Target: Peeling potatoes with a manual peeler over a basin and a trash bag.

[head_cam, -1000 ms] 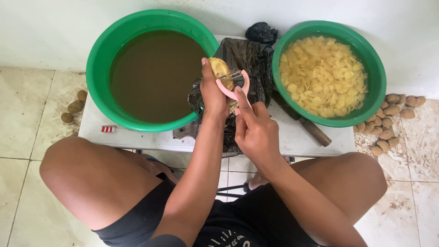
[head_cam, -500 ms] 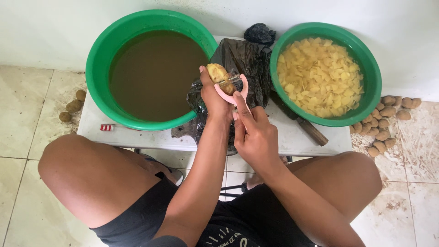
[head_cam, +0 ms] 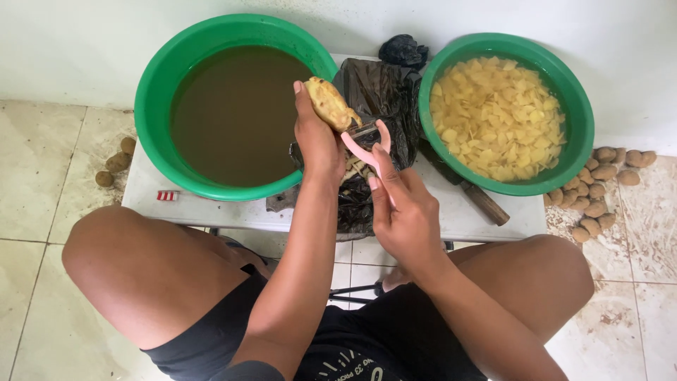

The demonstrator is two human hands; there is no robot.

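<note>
Now the left hand (head_cam: 315,144) sits higher than half a second ago, and the potato (head_cam: 329,103) it grips has tipped up, top end over the inner rim of the left basin (head_cam: 151,92). The pink peeler (head_cam: 368,149) has slid to the potato's lower end; before, its blade sat across the middle.

Potato: pinched in the left hand's fingers, tilted, mostly peeled yellow with some brown skin left. Right hand (head_cam: 405,215) is clenched round the peeler handle, index finger along it, just below and right of the potato. Blade looks to be touching the potato's lower tip, though the contact point is too small to confirm.

Both hands are over a black plastic bag (head_cam: 381,88) spread on the white table (head_cam: 451,212); pale peel strips (head_cam: 355,169) lie on it under the peeler.

Containers:
- left basin, green: full of murky brown water, nothing visible through it.
- right basin (head_cam: 582,134), green: yellow potato slices (head_cam: 497,116) in water.

A knife (head_cam: 474,194) with a wooden handle lies on the table just beside the right basin. Unpeeled small potatoes (head_cam: 599,187) are piled on the floor at right, a few more (head_cam: 115,162) on the floor at left.
</note>
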